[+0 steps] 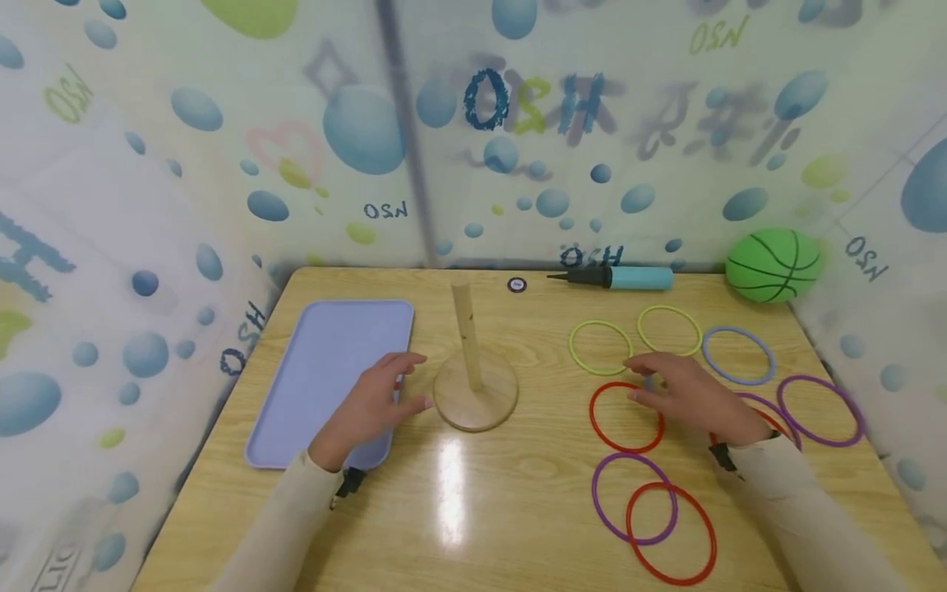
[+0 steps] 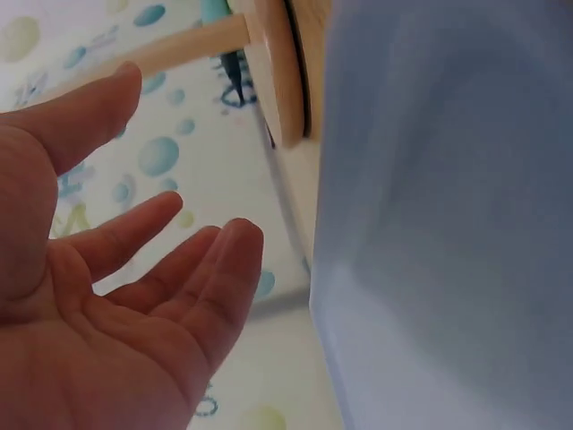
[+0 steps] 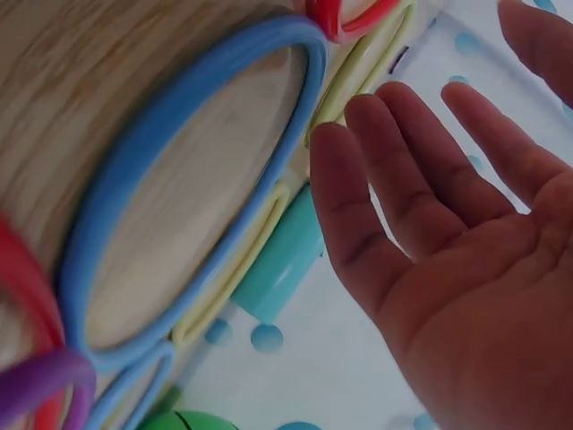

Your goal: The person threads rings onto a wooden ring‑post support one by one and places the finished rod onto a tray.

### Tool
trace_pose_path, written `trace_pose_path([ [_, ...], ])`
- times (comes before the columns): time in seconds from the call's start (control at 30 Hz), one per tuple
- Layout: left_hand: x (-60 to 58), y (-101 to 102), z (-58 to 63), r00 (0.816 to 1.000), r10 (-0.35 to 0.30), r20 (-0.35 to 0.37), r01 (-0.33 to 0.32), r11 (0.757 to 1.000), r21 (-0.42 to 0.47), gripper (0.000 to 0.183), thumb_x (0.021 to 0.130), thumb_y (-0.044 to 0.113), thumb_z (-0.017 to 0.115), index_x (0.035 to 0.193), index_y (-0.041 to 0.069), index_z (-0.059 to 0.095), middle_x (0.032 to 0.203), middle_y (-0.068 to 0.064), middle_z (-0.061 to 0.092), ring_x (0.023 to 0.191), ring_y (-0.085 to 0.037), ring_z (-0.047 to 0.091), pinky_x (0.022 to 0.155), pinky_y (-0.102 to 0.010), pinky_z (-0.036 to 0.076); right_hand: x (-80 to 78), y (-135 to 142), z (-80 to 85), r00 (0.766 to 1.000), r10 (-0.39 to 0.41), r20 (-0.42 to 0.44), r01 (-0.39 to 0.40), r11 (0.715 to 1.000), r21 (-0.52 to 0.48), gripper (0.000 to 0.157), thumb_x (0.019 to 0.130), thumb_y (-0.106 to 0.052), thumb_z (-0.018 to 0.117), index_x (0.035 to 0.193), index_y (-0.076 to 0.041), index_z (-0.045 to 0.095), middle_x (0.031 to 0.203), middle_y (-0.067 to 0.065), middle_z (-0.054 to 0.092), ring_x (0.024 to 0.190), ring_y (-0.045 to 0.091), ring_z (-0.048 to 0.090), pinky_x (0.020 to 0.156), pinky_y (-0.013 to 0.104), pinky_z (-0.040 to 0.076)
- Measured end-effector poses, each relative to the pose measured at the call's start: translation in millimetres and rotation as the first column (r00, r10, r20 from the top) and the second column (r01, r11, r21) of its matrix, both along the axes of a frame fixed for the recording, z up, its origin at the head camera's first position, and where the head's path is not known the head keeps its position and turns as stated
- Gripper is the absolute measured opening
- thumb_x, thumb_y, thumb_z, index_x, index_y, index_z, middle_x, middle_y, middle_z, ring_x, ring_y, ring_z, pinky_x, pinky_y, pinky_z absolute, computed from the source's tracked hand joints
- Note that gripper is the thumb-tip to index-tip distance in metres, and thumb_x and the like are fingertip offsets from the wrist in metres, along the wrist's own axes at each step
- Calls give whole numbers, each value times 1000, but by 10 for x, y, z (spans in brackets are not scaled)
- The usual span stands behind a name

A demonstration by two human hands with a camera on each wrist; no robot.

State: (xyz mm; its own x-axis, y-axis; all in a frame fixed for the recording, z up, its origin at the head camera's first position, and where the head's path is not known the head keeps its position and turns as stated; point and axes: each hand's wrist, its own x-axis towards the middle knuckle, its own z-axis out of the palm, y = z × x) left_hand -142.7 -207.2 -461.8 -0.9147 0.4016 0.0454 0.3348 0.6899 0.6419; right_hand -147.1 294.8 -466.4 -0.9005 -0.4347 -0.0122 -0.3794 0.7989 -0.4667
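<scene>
My left hand (image 1: 370, 407) hovers over the right edge of a pale blue tray (image 1: 336, 345), its fingers spread and nothing in them. Just right of it stands a wooden peg on a round base (image 1: 473, 403), with no ring around it. My right hand (image 1: 691, 395) is above the loose rings, also holding nothing. Beneath it lies a blue ring (image 3: 134, 152), mostly hidden by the hand in the head view. Near its fingertips are a red ring (image 1: 593, 415) and a yellow-green ring (image 1: 572, 349). A purple ring (image 1: 595, 493) overlaps another red ring (image 1: 713, 547) closer to me.
Another yellow-green ring (image 1: 669, 307), a second blue ring (image 1: 705, 353) and a purple ring (image 1: 784, 411) lie farther right. A teal hand pump (image 1: 639, 278), a small dark disc (image 1: 517, 284) and a green ball (image 1: 773, 265) line the back edge. Patterned walls enclose the table.
</scene>
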Motion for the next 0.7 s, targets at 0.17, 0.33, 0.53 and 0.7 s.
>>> trace_pose_path([
  [0.17, 13, 123, -25, 993, 27, 118, -35, 997, 65, 68, 93, 18, 83, 152, 4, 53, 148, -21, 55, 125, -42, 64, 100, -53, 57, -55, -23, -17, 999, 28, 19, -27, 999, -21, 47, 99, -25, 77, 140, -6, 66, 125, 8, 74, 111, 26, 68, 91, 49, 58],
  [0.33, -18, 210, -42, 982, 63, 179, -73, 996, 49, 74, 91, 19, 85, 154, 3, 50, 149, -24, 55, 127, -43, 63, 103, -55, 55, -119, -26, -31, 998, 42, 54, -40, 999, -25, 42, 98, -20, 78, 136, -7, 68, 122, 5, 74, 107, 23, 68, 92, 47, 57],
  [0.53, -61, 277, -121, 982, 77, 171, -75, 997, -19, 74, 84, 19, 91, 147, 1, 57, 132, -20, 66, 117, -33, 67, 99, -49, 57, -212, -40, -87, 995, 55, 79, -51, 997, -54, 28, 95, -14, 80, 123, -12, 73, 114, 1, 74, 103, 19, 68, 90, 44, 57],
  [0.7, -79, 327, -155, 988, 55, 146, -52, 998, -28, 74, 80, 16, 94, 144, 0, 60, 114, -14, 66, 104, -23, 65, 91, -39, 56, -266, -52, -127, 993, 67, 102, -63, 997, -36, 19, 94, -5, 76, 108, -19, 75, 99, -8, 71, 90, 9, 62, 80, 32, 55],
])
